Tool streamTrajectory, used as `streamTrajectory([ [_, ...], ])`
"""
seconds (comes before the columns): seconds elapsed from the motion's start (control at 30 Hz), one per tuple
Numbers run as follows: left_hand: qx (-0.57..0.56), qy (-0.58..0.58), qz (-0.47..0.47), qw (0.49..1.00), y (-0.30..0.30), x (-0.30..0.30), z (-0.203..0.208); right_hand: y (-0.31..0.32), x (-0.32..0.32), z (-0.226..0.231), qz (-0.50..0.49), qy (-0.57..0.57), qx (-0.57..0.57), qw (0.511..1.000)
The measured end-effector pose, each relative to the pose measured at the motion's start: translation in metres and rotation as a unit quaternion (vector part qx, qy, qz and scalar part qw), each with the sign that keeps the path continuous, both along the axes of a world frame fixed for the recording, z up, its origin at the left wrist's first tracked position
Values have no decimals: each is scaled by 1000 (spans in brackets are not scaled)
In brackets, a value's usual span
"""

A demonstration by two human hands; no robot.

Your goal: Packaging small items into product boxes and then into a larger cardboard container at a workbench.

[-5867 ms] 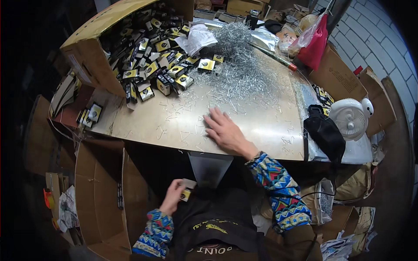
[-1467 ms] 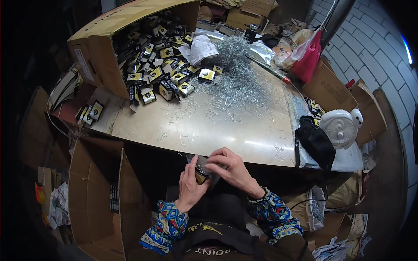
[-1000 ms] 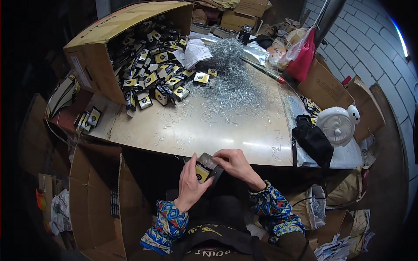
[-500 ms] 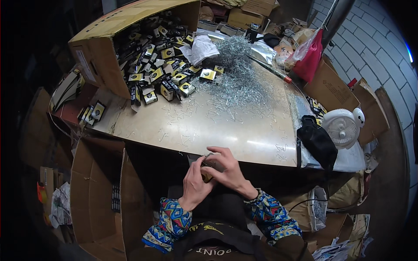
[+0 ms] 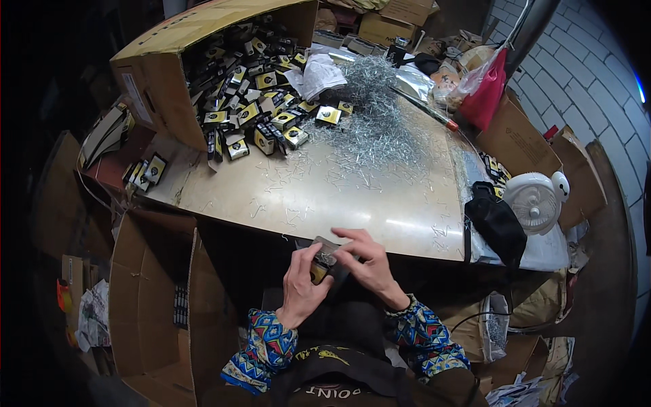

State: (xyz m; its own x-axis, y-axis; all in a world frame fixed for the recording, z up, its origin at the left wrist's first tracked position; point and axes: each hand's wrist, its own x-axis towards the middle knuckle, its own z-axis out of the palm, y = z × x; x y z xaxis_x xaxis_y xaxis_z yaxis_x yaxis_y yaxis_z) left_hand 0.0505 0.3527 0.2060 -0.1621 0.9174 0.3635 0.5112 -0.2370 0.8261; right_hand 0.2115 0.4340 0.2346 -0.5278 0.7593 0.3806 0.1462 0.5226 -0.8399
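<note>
My left hand and my right hand together hold a small black and yellow box just below the near edge of the metal-topped table. My right fingers lie over the box's top flap. A heap of small metal nails covers the far middle of the table. A large cardboard carton lies tipped on its side at the far left, spilling several small black and yellow boxes onto the table.
An open cardboard box stands on the floor at my left. A small white fan and a black bag sit at the table's right end. A red bag and more cartons lie at the far right.
Earlier my right hand lay on the table while my left held the box low. Both hands now hold the box at the table's edge, and my right fingers shift over its top.
</note>
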Motion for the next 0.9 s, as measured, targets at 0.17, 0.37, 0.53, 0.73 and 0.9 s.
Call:
streamTrajectory([
  [0.17,21,-22,17,999,-1,4,-7,-9,-9,7,3,-53,137,989],
  [0.37,6,-5,16,1000,-2,1,-2,-15,-11,3,-124,25,-57,990],
  [0.53,30,-26,39,998,-1,5,3,-11,-2,-1,-122,61,64,989],
  [0.73,41,-8,38,998,0,9,-4,-19,-11,-9,-46,-43,163,985],
  [0.9,46,21,39,998,-4,6,-10,-26,-15,-14,-57,51,-42,996],
])
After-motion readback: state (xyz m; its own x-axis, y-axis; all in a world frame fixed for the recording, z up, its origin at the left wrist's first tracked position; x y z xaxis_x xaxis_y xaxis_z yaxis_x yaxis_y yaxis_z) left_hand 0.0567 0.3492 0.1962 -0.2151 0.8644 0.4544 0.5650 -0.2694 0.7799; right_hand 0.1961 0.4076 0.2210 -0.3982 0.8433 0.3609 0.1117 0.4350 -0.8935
